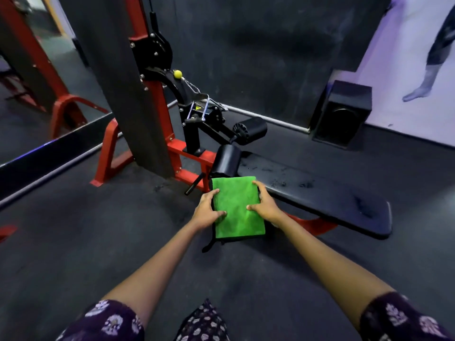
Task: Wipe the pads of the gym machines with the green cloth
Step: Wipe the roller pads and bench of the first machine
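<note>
A folded green cloth [236,207] with a dark edge is held flat in front of me, over the near end of the machine. My left hand [208,210] grips its left edge, thumb on top. My right hand [264,205] grips its right edge the same way. Beyond the cloth lies a long black seat pad [320,190] with dusty marks. A black roller pad [226,161] sits just above the cloth, and a second roller pad [253,129] stands farther back.
The red machine frame [157,99] with a dark upright column, pulley, chain and yellow ball [177,74] rises at the left centre. A mirror [37,77] lines the left wall. A black speaker [343,112] stands at the right wall. Dark rubber floor surrounds the machine.
</note>
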The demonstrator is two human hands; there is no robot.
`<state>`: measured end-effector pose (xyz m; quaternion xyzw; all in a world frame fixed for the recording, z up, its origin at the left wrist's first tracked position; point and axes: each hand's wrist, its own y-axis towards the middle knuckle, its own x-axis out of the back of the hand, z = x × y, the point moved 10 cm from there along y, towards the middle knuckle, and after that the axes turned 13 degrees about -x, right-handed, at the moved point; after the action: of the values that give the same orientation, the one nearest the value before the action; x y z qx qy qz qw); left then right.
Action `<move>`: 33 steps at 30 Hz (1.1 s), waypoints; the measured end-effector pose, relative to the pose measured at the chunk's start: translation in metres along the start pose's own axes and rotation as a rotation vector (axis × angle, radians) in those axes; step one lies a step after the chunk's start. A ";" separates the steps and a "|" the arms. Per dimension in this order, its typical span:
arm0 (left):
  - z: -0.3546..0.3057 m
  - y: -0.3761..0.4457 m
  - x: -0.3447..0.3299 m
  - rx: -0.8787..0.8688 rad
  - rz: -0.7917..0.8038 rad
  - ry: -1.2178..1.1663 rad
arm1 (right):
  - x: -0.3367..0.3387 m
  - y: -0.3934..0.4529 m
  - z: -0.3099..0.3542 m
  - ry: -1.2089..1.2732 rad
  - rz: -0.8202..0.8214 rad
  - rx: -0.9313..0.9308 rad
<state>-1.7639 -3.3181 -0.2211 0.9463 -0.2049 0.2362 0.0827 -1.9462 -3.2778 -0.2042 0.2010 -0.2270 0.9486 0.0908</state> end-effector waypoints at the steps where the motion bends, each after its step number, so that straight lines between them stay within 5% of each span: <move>1: 0.007 0.023 -0.003 0.019 -0.008 0.008 | 0.002 0.025 0.003 -0.031 0.012 0.000; 14: 0.099 0.259 -0.024 0.258 -0.021 0.020 | 0.025 0.308 0.058 -0.348 0.085 -0.059; 24: 0.142 0.327 -0.024 0.484 -0.134 -0.052 | -0.006 0.421 0.106 -0.546 0.090 0.127; 30: 0.185 0.319 -0.062 0.683 -0.252 -0.121 | -0.049 0.468 0.054 -1.048 0.436 0.129; 33: 0.188 0.309 -0.055 0.728 -0.326 -0.015 | -0.074 0.466 0.050 -1.172 0.415 0.277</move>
<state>-1.8626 -3.6258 -0.3934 0.9355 0.0444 0.2701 -0.2234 -1.9850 -3.7178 -0.3787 0.6482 -0.1484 0.6997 -0.2611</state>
